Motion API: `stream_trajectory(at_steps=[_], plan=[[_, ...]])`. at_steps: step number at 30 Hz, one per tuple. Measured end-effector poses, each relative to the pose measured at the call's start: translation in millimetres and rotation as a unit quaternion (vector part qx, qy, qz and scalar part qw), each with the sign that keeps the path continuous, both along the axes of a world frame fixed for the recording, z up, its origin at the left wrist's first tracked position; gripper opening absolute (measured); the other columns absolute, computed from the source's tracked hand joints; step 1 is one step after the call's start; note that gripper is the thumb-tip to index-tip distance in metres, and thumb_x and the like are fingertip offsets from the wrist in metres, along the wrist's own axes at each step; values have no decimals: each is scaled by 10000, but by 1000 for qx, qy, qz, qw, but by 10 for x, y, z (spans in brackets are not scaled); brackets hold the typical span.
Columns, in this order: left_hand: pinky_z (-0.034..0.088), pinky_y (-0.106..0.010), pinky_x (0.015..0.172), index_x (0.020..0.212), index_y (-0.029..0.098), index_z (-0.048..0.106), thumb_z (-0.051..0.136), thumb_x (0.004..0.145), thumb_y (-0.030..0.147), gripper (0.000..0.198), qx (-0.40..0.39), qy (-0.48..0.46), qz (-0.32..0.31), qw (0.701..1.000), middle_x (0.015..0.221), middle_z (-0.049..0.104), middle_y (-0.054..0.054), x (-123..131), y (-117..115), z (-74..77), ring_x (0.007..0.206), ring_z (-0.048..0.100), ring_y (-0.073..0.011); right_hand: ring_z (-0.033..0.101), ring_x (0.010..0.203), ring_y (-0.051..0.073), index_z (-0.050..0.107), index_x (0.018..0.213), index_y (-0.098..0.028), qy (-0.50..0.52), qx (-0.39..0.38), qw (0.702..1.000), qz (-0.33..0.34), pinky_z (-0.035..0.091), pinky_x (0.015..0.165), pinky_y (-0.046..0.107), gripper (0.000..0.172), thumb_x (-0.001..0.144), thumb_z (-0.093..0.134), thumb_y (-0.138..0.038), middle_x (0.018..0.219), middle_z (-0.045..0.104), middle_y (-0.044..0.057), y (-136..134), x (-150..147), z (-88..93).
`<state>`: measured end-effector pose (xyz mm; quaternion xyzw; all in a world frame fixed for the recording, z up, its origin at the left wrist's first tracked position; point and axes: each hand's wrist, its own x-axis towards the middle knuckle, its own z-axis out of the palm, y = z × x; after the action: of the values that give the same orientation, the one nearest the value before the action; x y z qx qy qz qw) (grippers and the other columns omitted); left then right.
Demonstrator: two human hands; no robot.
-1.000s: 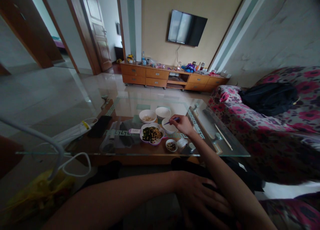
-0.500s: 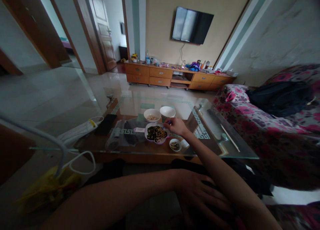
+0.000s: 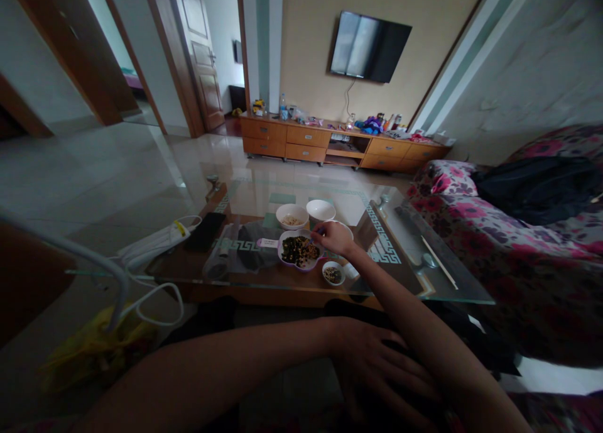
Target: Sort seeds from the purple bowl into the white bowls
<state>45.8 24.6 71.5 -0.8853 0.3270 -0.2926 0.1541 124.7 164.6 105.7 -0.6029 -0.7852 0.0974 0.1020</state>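
My right hand [image 3: 333, 238] reaches over the glass table, its fingers pinched together at the upper right edge of a purple-rimmed dish [image 3: 283, 264]. What the fingertips hold, if anything, is too small to make out. Dark green-black and yellow-brown bean-like pieces fill the dish. Just below the hand stands a small white bowl [image 3: 326, 281] with mixed seed-like bits. Behind the dish are a white bowl [image 3: 283, 212] with pale bits in it and another white bowl [image 3: 321, 208]. A further bowl [image 3: 349, 230] is partly hidden by my hand. My left hand [image 3: 377, 361] lies with fingers spread under my right forearm.
A clear plastic bag [image 3: 230, 251] and a dark flat object [image 3: 203, 232] lie left on the glass table [image 3: 264, 281]. A white power strip [image 3: 157, 241] with cable is at its left edge. Chopsticks [image 3: 440, 263] lie right, beside the floral sofa [image 3: 452, 207].
The view has shifted slightly, so everything sits a little further right. My right fingers have shifted slightly at the dish's edge, and the bowl behind that hand shows more. My left hand stays still.
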Motion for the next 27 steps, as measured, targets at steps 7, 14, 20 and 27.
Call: stream_trajectory(at_steps=[7, 14, 20, 27], plan=[[438, -440, 1204, 1464, 380, 644, 181, 978, 835, 811, 2, 4, -10, 1000, 1532, 574, -26, 8, 8, 3, 1476, 480, -252, 728, 834, 200, 832, 1027, -243, 21, 1, 1000, -2, 479, 749, 272, 216, 998, 649, -353, 938, 815, 33, -23, 1, 22], [388, -436, 1249, 1518, 378, 586, 155, 948, 874, 870, 4, 41, -1, 999, 1575, 529, -17, 31, -1, -18, 1520, 420, -254, 738, 853, 220, 835, 1042, -246, 30, 0, 1000, -4, 510, 774, 296, 223, 992, 651, -361, 957, 820, 49, -32, 22, 39], [358, -386, 1264, 1499, 452, 587, 194, 939, 881, 807, -8, 82, 19, 996, 1570, 522, 49, 23, -18, 41, 1543, 376, -203, 754, 927, 244, 835, 1073, -259, 8, 6, 1000, 4, 522, 793, 307, 242, 986, 657, -398, 1019, 830, 60, -10, 50, 13], [447, -415, 1209, 1472, 377, 635, 230, 952, 863, 819, 5, 2, -7, 1000, 1531, 575, -27, 5, -1, 29, 1483, 475, -260, 757, 925, 248, 843, 1067, -266, -12, 3, 1000, 11, 516, 795, 308, 256, 997, 634, -396, 992, 832, 64, 6, 30, -14]])
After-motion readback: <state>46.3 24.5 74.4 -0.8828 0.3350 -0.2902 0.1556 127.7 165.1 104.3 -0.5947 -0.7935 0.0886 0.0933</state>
